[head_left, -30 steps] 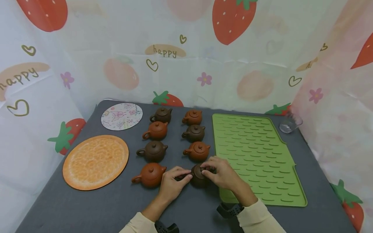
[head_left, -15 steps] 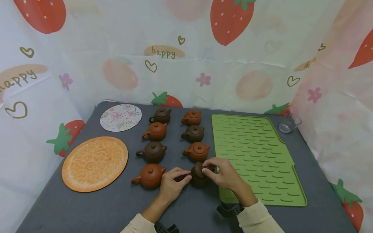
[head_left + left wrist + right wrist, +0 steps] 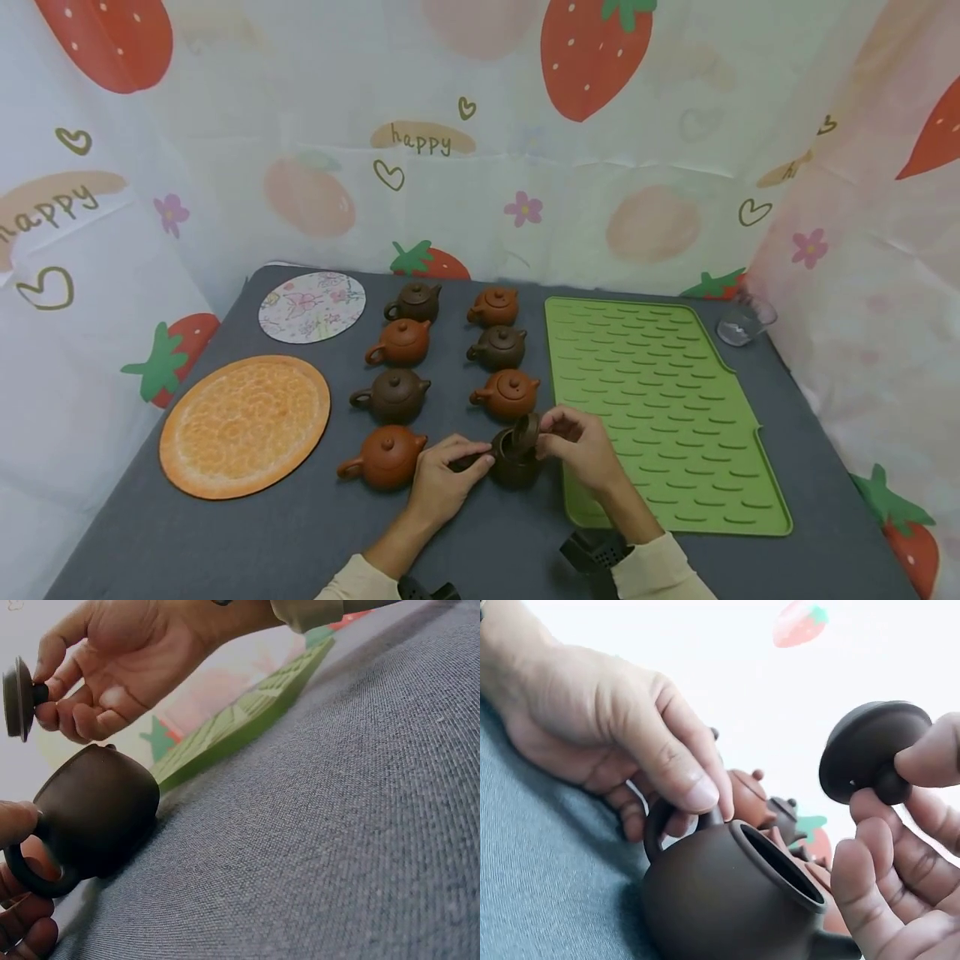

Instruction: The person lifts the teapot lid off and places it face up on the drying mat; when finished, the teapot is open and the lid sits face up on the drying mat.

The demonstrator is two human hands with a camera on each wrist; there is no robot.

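Observation:
A dark brown clay teapot [image 3: 514, 469] stands on the grey cloth at the near end of the right row, its round mouth uncovered. My left hand [image 3: 442, 479] pinches its loop handle [image 3: 46, 881] between thumb and fingers. Just above the mouth, my right hand [image 3: 581, 446] holds the teapot's lid [image 3: 527, 432] by its knob [image 3: 891, 786]. The lid is tipped on edge, apart from the pot, as the left wrist view shows. In the right wrist view the pot's dark opening [image 3: 780, 862] faces up beside the lid.
Several other lidded teapots, reddish-brown [image 3: 388, 457] and dark brown [image 3: 396, 396], stand in two rows beyond and left. A green ridged mat [image 3: 645, 400] lies right, with a clear glass pitcher [image 3: 742, 323] behind it. An orange round mat [image 3: 243, 429] and a floral oval mat [image 3: 311, 308] lie left.
My right hand has lifted the lid off the dark teapot and tilted it upright, moving slightly right. The left hand has stayed on the handle.

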